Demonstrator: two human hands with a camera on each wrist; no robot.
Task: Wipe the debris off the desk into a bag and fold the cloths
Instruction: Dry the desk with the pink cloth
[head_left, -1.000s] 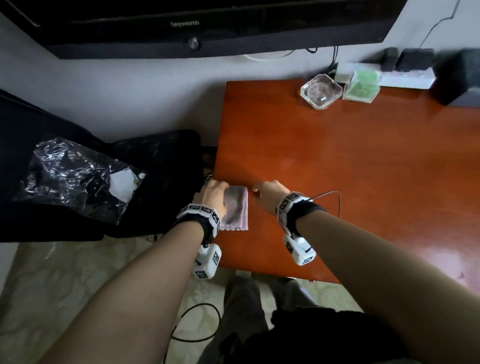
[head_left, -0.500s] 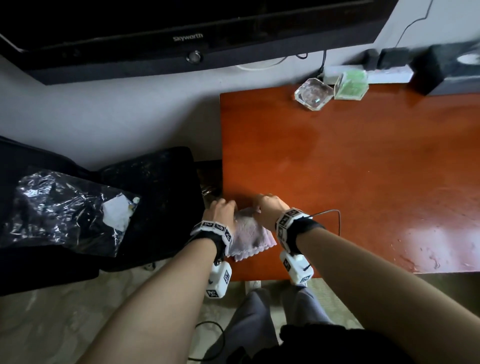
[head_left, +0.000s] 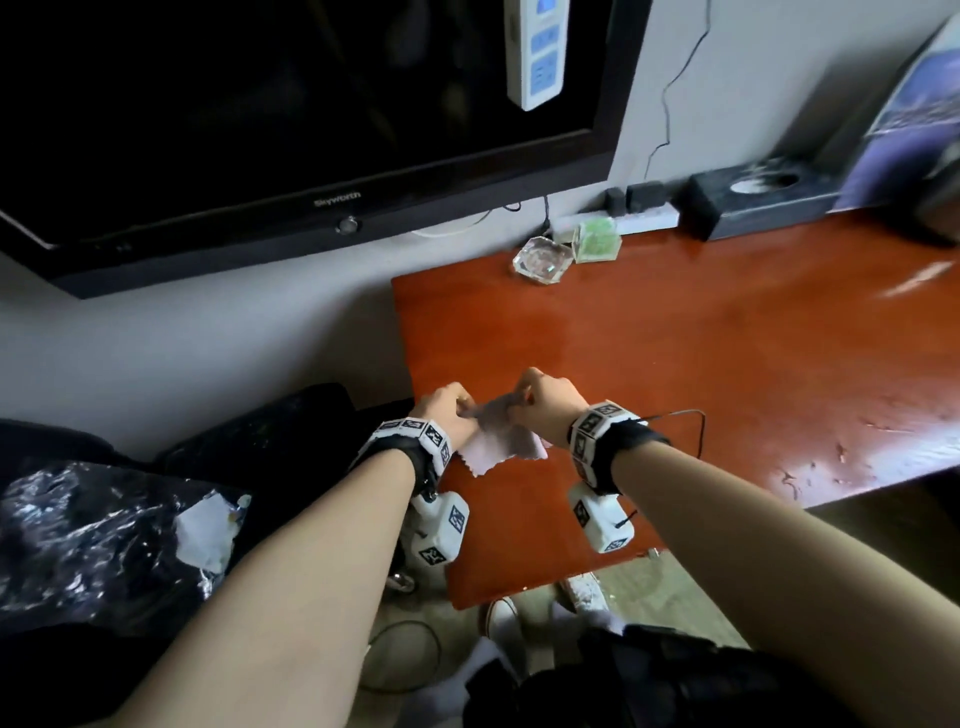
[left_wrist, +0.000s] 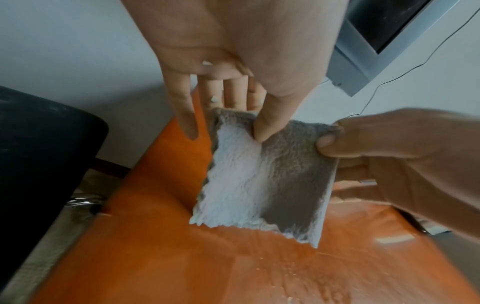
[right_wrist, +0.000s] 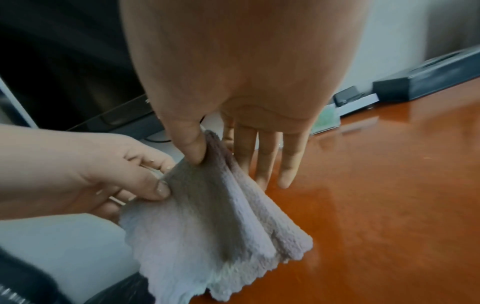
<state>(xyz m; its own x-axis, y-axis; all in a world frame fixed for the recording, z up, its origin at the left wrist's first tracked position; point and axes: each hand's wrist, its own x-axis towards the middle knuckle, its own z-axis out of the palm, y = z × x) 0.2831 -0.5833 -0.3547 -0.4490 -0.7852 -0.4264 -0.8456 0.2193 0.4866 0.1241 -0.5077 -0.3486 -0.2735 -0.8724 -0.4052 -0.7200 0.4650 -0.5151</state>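
A small pale pink fluffy cloth (head_left: 501, 436) hangs just above the near left corner of the red-brown desk (head_left: 675, 364). My left hand (head_left: 449, 410) pinches its upper left corner between thumb and fingers, and my right hand (head_left: 540, 400) pinches the upper right corner. The left wrist view shows the cloth (left_wrist: 262, 181) hanging flat, its scalloped lower edge close to the desk. In the right wrist view the cloth (right_wrist: 221, 222) is doubled in layers under my right thumb. A crumpled clear plastic bag (head_left: 104, 535) with white scraps inside lies on a black seat at the left.
A glass ashtray (head_left: 543, 260) and a green clear box (head_left: 597, 241) sit at the desk's far left edge by a white power strip (head_left: 644, 218). A black box (head_left: 753, 202) stands at the far right. A black television (head_left: 285, 130) hangs on the wall.
The cloth lay flat on the desk under both hands; now both hands have lifted it by its upper corners so it hangs. The head view has tilted upward.
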